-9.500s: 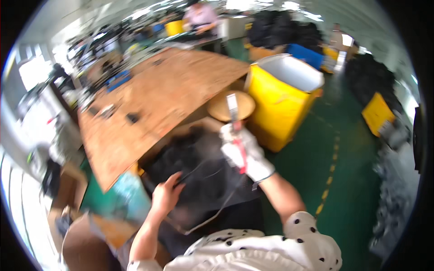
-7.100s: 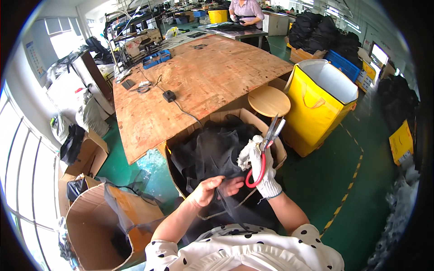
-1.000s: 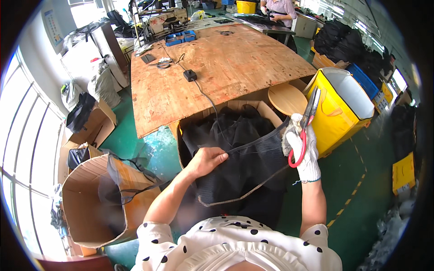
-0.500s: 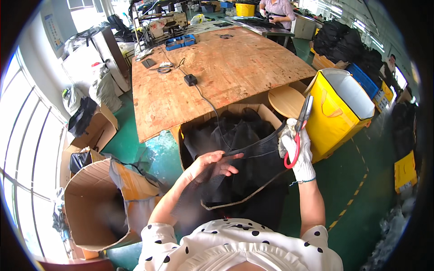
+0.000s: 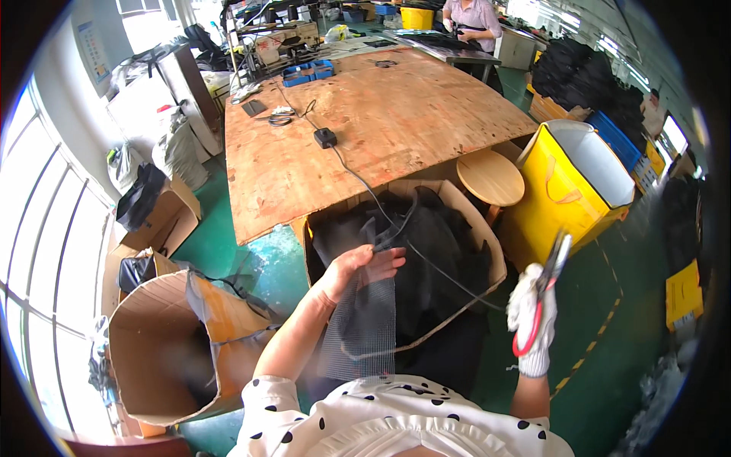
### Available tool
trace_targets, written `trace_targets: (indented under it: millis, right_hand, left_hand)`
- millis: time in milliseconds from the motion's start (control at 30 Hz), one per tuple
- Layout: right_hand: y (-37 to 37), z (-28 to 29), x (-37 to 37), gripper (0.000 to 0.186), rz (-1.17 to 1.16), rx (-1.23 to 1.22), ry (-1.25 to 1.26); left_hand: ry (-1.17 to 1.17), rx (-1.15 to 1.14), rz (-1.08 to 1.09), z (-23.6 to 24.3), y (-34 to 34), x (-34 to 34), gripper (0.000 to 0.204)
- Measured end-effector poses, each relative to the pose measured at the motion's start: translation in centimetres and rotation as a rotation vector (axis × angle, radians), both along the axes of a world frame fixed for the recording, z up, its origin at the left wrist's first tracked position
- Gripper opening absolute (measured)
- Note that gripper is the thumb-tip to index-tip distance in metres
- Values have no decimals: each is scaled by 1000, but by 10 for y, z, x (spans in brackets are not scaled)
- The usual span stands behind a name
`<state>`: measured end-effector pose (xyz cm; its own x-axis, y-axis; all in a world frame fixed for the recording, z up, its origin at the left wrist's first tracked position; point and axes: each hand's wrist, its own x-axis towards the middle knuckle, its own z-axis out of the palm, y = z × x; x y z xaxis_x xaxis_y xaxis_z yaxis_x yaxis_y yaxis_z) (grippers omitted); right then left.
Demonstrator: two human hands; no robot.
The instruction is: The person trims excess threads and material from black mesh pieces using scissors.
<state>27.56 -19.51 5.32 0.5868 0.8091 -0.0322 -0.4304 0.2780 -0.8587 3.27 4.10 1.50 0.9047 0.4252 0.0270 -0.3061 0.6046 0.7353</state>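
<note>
My bare left hand [image 5: 356, 273] pinches a strip of black see-through mesh [image 5: 371, 324] between thumb and fingers, over an open carton [image 5: 478, 209]. The mesh hangs down from it towards my lap. To the right, my right hand [image 5: 537, 327] wears a white knitted glove and is closed around scissors [image 5: 545, 293] with red handles, their blades pointing up and away from me. A thin dark line runs from near the mesh towards the glove; whether it touches the glove I cannot tell. Black fabric [image 5: 442, 228] fills the carton below my left hand.
A wooden table [image 5: 365, 114] stands ahead, with a cable and black adapter [image 5: 325, 138] on it. Right of the carton are a round wooden stool [image 5: 489, 177] and a yellow bag [image 5: 548, 190]. Another carton [image 5: 152, 350] lies at left. A person [image 5: 472, 23] works far off.
My right hand has moved right and nearer to me with the scissors. The mesh is no longer stretched between my hands and hangs from my left hand.
</note>
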Motion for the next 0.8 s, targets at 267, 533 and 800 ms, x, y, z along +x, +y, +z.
trace_targets:
  millis: [267,533,800]
  right_hand:
    - [23,-9,-59,23,771,-410,568]
    - [43,-22,-68,26,881,-451,229]
    - [54,-31,-70,29,814,-325,197]
  left_hand:
    - [-4,40,-92,-2,-7,9,46]
    - [44,23,-108,-12,-6,4,48]
    - [71,23,-111,-10,-12,7,48]
